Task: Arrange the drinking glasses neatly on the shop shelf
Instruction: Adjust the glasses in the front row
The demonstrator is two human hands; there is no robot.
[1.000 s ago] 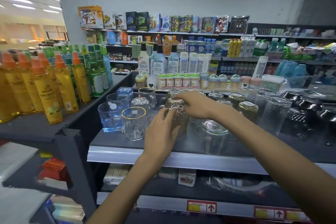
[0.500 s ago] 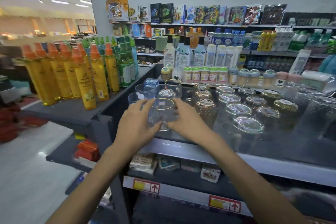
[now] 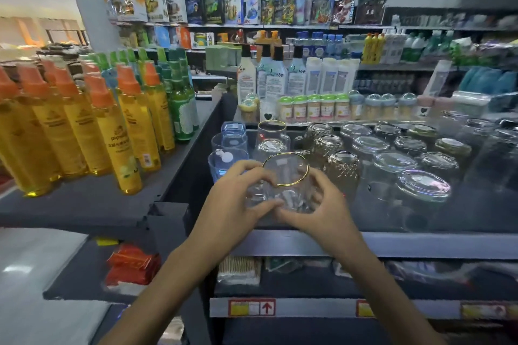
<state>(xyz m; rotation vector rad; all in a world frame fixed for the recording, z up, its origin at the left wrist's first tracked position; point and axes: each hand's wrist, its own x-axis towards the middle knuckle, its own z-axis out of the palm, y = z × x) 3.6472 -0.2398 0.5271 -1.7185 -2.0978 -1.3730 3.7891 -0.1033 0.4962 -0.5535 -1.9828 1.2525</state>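
Both hands (image 3: 235,204) grip an empty gold-rimmed glass (image 3: 283,185)

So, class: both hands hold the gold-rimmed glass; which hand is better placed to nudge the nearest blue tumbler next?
Left, probably. The left hand grips the gold-rimmed glass on the side beside the blue tumbler; the right hand would have to cross over.

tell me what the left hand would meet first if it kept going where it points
The left hand holds the gold-rimmed glass; pushed on, that probably meets the upturned clear glass behind it, though depth is unclear.
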